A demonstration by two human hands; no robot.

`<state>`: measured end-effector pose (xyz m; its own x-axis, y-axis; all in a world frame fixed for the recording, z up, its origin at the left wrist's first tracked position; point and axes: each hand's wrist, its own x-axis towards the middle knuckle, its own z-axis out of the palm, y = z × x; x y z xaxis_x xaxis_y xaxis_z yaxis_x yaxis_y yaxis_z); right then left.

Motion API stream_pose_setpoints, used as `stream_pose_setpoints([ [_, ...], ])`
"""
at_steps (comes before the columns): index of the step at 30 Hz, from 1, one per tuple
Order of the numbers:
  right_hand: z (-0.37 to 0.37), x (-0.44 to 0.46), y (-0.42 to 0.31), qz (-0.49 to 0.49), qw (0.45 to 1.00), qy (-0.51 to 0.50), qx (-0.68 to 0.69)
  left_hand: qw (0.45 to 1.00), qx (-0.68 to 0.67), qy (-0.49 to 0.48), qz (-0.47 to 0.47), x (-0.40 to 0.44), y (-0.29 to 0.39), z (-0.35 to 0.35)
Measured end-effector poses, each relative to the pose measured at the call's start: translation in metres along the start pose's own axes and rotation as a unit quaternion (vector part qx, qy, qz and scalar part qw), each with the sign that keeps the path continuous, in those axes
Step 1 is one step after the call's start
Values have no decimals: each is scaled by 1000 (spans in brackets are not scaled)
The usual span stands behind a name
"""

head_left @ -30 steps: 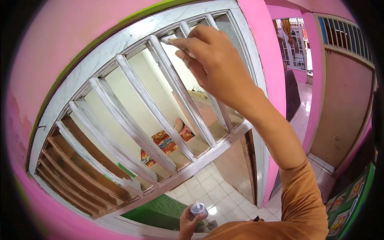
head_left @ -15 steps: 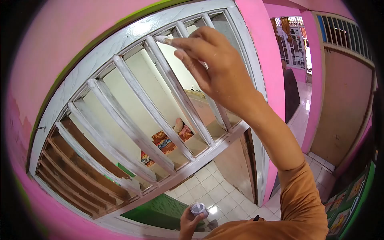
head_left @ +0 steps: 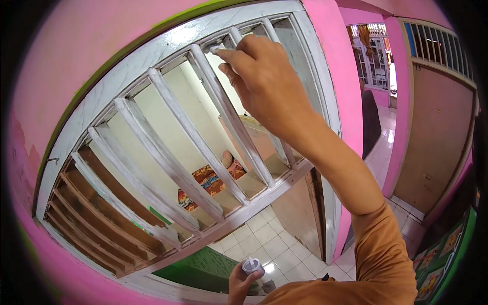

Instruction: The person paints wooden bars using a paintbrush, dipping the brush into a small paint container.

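Note:
My right hand (head_left: 264,76) is raised to the top of a window grille, its fingers pinched on a small paintbrush (head_left: 214,49) with a whitish tip; most of the brush is hidden by the fingers. The tip is at the upper inner edge of the frame, just right of a white-painted bar (head_left: 223,104). Low in the view, my left hand (head_left: 239,282) is wrapped round a small cup (head_left: 252,266) with pale paint in it and a whitish streak or stick at its rim.
Several bars at the left end of the grille are bare brown wood (head_left: 86,218). The frame (head_left: 168,43) has a white marbled look, set in a pink wall (head_left: 61,76). Behind the bars lie patterned cloths (head_left: 208,180) and a tiled floor (head_left: 259,234). A brown door (head_left: 432,137) stands at right.
My right hand has shifted slightly, taking the brush tip from beside the bar's top a little rightward along the frame. My left hand and the cup stay where they were.

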<state>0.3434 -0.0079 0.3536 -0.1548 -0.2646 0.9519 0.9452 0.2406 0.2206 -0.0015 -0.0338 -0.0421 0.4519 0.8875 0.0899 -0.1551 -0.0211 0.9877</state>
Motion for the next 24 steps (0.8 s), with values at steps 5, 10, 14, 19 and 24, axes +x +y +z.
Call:
stream_pose_setpoints([
  [5,-28,-11,-22,44,999,-23,-6,999,16,31,-20,-1,19,13],
  [10,-3,-7,-3,11,999,-36,-30,1000,0,-7,-3,-1,6,1],
  [14,-11,-2,-1,-8,1000,-19,-14,1000,1,-3,-5,3,10,3],
  [19,-66,-9,-13,71,997,22,9,1000,-5,-22,-16,8,5,-1],
  [24,-94,-16,11,122,992,10,26,998,34,-33,-32,12,0,-7],
])
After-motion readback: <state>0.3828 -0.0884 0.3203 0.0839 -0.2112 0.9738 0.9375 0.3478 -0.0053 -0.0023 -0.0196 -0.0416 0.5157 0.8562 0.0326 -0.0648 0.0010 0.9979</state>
